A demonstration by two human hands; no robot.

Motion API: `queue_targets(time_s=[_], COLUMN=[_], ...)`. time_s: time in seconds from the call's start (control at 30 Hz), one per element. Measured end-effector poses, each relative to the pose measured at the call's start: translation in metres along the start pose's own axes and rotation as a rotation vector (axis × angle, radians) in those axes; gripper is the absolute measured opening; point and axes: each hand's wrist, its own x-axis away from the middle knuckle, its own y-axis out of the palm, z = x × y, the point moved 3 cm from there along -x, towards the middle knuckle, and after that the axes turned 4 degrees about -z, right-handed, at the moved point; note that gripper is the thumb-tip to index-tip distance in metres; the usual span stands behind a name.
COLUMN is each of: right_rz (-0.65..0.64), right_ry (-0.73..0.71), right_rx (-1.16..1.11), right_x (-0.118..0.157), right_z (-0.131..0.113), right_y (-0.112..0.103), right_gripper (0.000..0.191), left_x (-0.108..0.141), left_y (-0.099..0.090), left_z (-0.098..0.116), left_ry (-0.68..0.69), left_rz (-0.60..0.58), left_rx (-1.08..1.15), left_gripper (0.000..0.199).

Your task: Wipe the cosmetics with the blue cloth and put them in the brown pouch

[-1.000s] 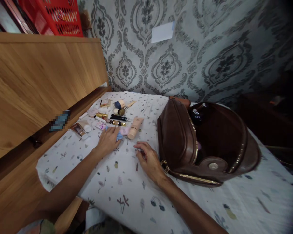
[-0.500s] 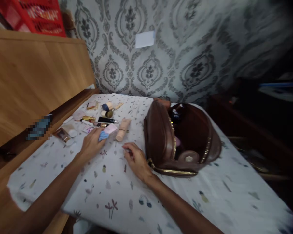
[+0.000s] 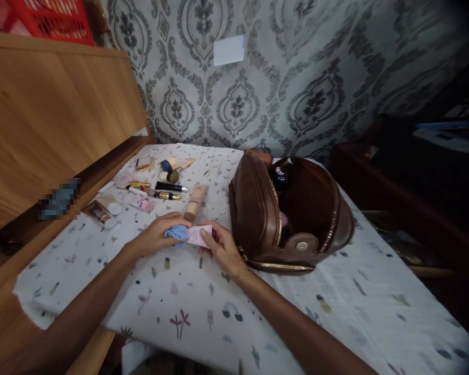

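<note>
My left hand (image 3: 156, 237) is closed on a crumpled blue cloth (image 3: 176, 233), which lies against one end of a pale pink tube (image 3: 199, 235). The fingers of my right hand (image 3: 222, 247) pinch the tube's other end, thumb on top. Just behind them a beige tube (image 3: 196, 202) lies on the patterned white cloth. To my right hand's right stands an open brown bag (image 3: 254, 208), with a dark round item (image 3: 281, 179) inside. A pink and lilac tube (image 3: 139, 202) lies behind my left hand.
Several cosmetics, among them a black tube (image 3: 172, 187), a compact (image 3: 145, 163) and a brown tube (image 3: 99, 214), lie at the back left. A wooden panel (image 3: 62, 99) borders the left side. Behind is a patterned wall (image 3: 238, 104); dark furniture stands at the right.
My left hand has moved right and nearer with the blue cloth and pink tube. My right hand has taken hold of the tube's other end. The view has shifted slightly.
</note>
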Motion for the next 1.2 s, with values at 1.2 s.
queue_targets(time_s=[1.2], right_rz=[-0.039], right_ry=[0.052], right_rx=[0.081], right_x=[-0.003], right_z=[-0.002], right_y=[0.001], right_gripper=[0.051], left_x=[0.05], left_y=[0.001], left_z=[-0.02], left_ry=[-0.009], left_rz=[0.076], left_rx=[-0.34], left_gripper=[0.033])
